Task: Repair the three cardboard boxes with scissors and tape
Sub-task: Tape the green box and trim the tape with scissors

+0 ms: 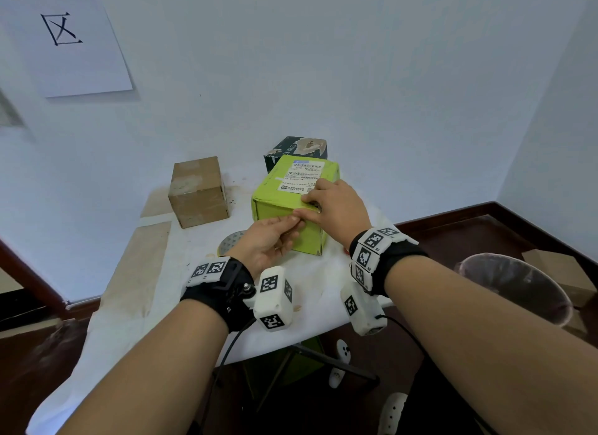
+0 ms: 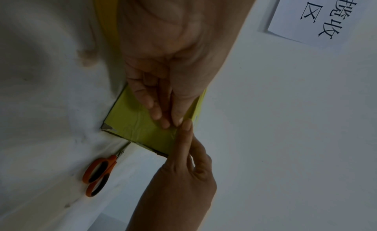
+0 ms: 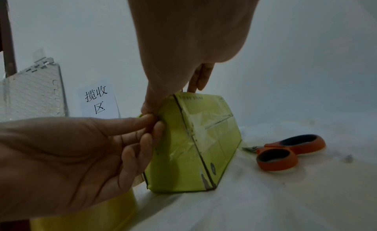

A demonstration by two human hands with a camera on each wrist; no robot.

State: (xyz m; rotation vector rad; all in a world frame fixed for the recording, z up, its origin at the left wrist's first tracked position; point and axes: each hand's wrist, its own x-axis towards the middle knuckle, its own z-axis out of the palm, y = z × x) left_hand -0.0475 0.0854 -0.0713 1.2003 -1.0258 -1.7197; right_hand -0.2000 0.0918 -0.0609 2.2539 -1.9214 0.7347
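Note:
A lime-green cardboard box [image 1: 281, 204] with a white shipping label stands mid-table. Clear tape [image 3: 206, 129] shows wrinkled across its side seam. My left hand [image 1: 293, 222] lies palm up with straight fingers [image 2: 155, 112] pressed flat against the box's near face. My right hand [image 1: 310, 204] rests over the top near edge, its thumb [image 3: 146, 108] pressing down at the corner next to the left fingertips. A brown box [image 1: 197, 191] sits to the left, and a dark printed box [image 1: 297, 149] stands behind the green one. Orange-handled scissors [image 3: 285, 152] lie on the cloth right of the green box. A yellow tape roll [image 1: 231, 240] sits under my left wrist.
The small table [image 1: 136, 292] is draped in white cloth and stands in a wall corner. A lined bin [image 1: 517, 289] and flat cardboard [image 1: 563, 272] are on the floor to the right. A paper sign [image 1: 64, 36] hangs on the wall.

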